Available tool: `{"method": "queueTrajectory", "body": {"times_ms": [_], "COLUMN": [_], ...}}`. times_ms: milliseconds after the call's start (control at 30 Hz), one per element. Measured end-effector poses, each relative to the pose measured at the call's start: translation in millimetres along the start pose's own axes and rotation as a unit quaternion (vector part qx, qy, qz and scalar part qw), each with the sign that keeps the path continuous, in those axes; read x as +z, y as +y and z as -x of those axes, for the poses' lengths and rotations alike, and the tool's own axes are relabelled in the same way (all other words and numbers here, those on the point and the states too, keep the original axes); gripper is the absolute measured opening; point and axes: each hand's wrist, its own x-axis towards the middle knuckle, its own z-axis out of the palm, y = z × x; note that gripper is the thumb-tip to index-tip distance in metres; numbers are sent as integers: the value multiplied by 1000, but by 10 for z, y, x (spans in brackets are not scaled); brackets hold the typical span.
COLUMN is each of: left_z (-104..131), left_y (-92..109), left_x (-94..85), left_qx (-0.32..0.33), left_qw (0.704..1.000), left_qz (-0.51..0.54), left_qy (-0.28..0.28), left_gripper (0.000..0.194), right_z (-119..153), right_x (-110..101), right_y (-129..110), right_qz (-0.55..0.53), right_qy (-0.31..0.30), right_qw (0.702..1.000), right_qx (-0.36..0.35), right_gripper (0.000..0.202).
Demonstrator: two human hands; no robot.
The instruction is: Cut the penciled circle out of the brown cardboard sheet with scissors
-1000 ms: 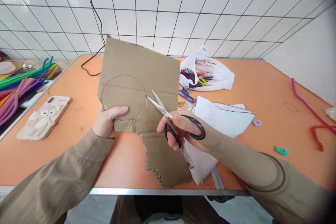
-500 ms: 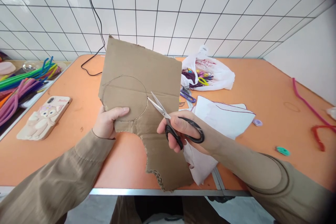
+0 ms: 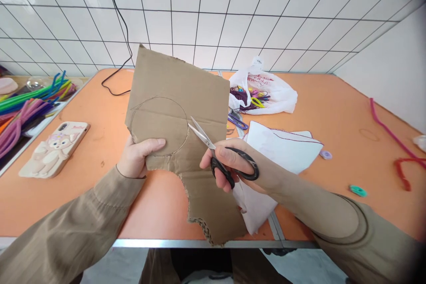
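My left hand [image 3: 140, 156] grips a brown cardboard sheet [image 3: 199, 93] by its lower left edge, thumb on the front face. A circle is drawn on the sheet around the thumb tip, and a cut runs along its lower right side. The sheet's lower edge is ragged, with a curved notch. Black-handled scissors [image 3: 208, 143] are in my right hand [image 3: 233, 162], fingers through the loops. Their blades are slightly parted, and the tips lie at the circle's right side, over the cardboard.
A phone in a cartoon case [image 3: 55, 148] lies left, with colourful pipe cleaners [image 3: 26, 111] beyond it. White cloth [image 3: 282, 146], a purple tool [image 3: 238, 120] and a white plastic bag [image 3: 279, 93] are right of the cardboard. A teal ring [image 3: 358, 191] lies farther right.
The cardboard, my left hand and the scissors in my right hand have shifted very slightly right and down. Both grips look the same.
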Motion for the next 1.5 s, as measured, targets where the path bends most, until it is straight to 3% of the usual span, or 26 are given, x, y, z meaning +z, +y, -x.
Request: {"method": "queueTrajectory", "body": {"times_ms": [233, 467, 633, 1000, 1133, 1333, 1500], "left_z": [20, 34, 23, -54, -90, -120, -72], "left_y": [-6, -3, -18, -64, -57, -28, 1], "left_x": [-7, -6, 6, 20, -1, -45, -42], "left_qx": [-2, 4, 4, -34, -22, 5, -13], "left_qw": [1000, 1000, 1000, 997, 998, 998, 999], "left_qz": [0, -8, 0, 5, 20, 39, 31], "left_qy": [0, -1, 1, 62, 48, 48, 36], "left_gripper": [61, 60, 60, 58, 60, 65, 65], "right_z": [21, 18, 26, -88, -92, -59, -24], "right_x": [6, -10, 9, -21, 2, -49, -84], "right_y": [-37, 2, -40, 146, 164, 165, 115], "right_qz": [6, 37, 56, 64, 13, -46, -44], "right_qy": [3, -3, 29, 37, 12, -116, -82], "right_qw": [999, 999, 998, 997, 1000, 991, 995], "right_qx": [32, 11, 20, -9, -21, -55, -49], "right_gripper": [70, 61, 55, 58, 63, 70, 64]}}
